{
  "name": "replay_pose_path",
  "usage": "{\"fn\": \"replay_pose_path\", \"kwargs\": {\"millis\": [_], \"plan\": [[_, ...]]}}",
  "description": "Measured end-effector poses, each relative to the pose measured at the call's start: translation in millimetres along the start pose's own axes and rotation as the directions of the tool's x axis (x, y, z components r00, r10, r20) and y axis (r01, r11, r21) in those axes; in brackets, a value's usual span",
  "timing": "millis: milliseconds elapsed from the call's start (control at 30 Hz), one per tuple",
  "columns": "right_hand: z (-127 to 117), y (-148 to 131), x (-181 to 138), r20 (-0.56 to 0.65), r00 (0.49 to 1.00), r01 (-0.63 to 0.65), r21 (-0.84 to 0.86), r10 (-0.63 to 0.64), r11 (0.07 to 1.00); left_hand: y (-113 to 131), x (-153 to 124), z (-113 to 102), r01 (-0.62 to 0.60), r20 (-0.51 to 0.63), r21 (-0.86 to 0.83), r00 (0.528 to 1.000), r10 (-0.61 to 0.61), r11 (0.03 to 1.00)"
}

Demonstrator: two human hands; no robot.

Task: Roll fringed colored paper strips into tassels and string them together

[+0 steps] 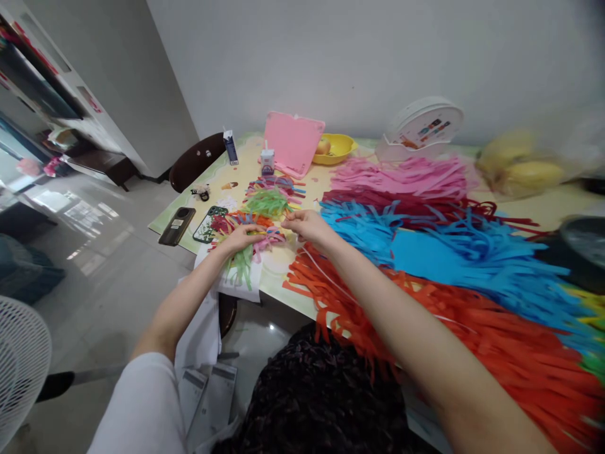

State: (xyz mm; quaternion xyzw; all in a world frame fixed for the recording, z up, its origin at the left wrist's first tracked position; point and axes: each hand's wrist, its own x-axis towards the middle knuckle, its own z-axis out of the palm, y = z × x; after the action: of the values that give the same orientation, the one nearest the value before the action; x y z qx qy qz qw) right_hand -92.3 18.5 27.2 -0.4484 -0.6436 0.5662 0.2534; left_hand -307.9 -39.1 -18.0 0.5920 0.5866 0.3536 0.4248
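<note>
My left hand (244,238) is closed on a bundle of multicoloured fringed strips (241,265), whose green and pink ends hang over the table's front edge. To its right, my right hand (305,225) makes a pinch; whatever is between the fingertips is too small to make out. A thin white string (326,274) runs from just below that hand across the orange strips (454,328). Light green strips (267,202) lie just beyond both hands, with more mixed-colour strips (271,183) behind them.
Blue strips (425,255), dark red strips (401,208) and pink strips (397,176) cover the right side. A phone (177,226) and a patterned phone case (208,226) lie at left. Behind stand drink cartons (267,162), a pink tablet case (293,142) and a yellow basket (338,151).
</note>
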Motion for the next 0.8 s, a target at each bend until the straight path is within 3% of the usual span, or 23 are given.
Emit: {"fn": "replay_pose_path", "kwargs": {"millis": [800], "plan": [[-41, -20, -34, -0.107, 0.994, 0.0, -0.209, -0.023, 0.978, -5, -3, 5, -0.091, 0.011, 0.111, 0.996, 0.09, 0.99]]}}
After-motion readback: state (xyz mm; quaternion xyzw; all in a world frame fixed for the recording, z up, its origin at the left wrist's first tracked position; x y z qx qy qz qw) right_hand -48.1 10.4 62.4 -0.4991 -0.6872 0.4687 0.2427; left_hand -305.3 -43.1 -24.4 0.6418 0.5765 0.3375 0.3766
